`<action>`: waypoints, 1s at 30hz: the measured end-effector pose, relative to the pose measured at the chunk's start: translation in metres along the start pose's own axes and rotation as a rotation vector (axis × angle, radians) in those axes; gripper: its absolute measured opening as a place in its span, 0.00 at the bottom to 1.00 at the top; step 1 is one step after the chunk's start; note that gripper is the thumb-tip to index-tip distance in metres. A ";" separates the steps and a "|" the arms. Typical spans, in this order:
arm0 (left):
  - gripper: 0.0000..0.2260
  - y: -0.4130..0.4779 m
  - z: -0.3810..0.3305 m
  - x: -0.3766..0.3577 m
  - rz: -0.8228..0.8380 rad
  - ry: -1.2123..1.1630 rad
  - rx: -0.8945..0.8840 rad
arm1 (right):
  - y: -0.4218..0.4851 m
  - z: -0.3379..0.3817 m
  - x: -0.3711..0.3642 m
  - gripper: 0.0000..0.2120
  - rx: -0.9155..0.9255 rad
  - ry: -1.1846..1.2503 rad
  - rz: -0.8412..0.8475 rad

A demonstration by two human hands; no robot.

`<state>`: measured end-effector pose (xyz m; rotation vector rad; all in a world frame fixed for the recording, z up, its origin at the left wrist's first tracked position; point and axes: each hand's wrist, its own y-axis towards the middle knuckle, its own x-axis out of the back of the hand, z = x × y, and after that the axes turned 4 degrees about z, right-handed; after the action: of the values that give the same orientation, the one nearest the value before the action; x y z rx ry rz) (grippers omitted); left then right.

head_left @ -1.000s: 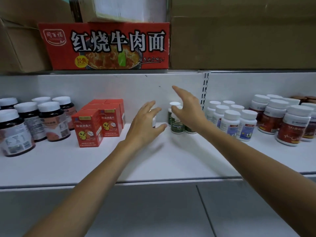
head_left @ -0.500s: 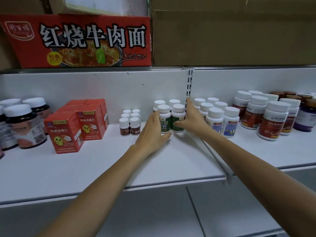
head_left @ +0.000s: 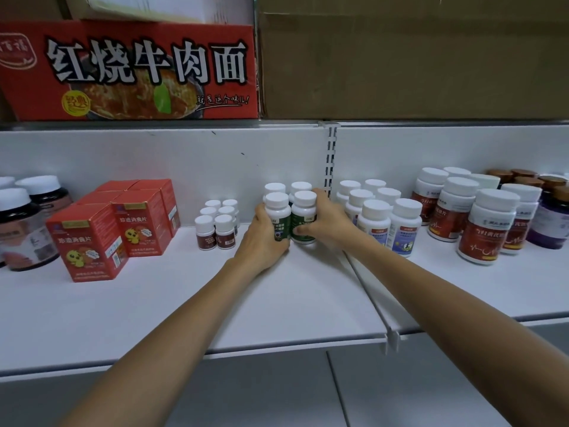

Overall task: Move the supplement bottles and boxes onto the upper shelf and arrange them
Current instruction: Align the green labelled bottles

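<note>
Seen from the head: cups four small white-capped plastic bottles with green labels between left hand and right hand, fingers curled tight on their sides. Stand upright on the flat white shelf, near its back wall.

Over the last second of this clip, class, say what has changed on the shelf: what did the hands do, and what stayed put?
Both hands moved forward from open and hovering to the cluster of green-labelled bottles: the left hand now grips its left side, the right hand its right side, holding the four together. The red boxes, small brown bottles and blue-labelled bottles stayed in place.
</note>
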<state>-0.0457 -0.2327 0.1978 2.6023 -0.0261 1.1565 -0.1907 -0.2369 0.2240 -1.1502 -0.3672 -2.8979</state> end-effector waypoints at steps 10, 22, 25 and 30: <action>0.31 -0.007 -0.007 0.001 -0.024 0.044 0.029 | -0.006 0.001 0.001 0.32 0.050 0.007 0.001; 0.40 -0.031 -0.059 0.019 -0.200 0.106 -0.042 | -0.037 0.023 0.045 0.42 0.328 -0.084 -0.112; 0.40 -0.036 -0.088 0.008 -0.199 0.075 -0.143 | -0.045 0.021 0.075 0.40 0.397 -0.124 -0.197; 0.43 -0.041 -0.121 -0.037 -0.088 0.063 -0.239 | -0.061 -0.011 0.125 0.37 0.348 -0.186 -0.277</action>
<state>-0.1528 -0.1638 0.2369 2.3343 -0.0344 1.1296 -0.2948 -0.1698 0.2874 -1.3990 -1.0646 -2.7780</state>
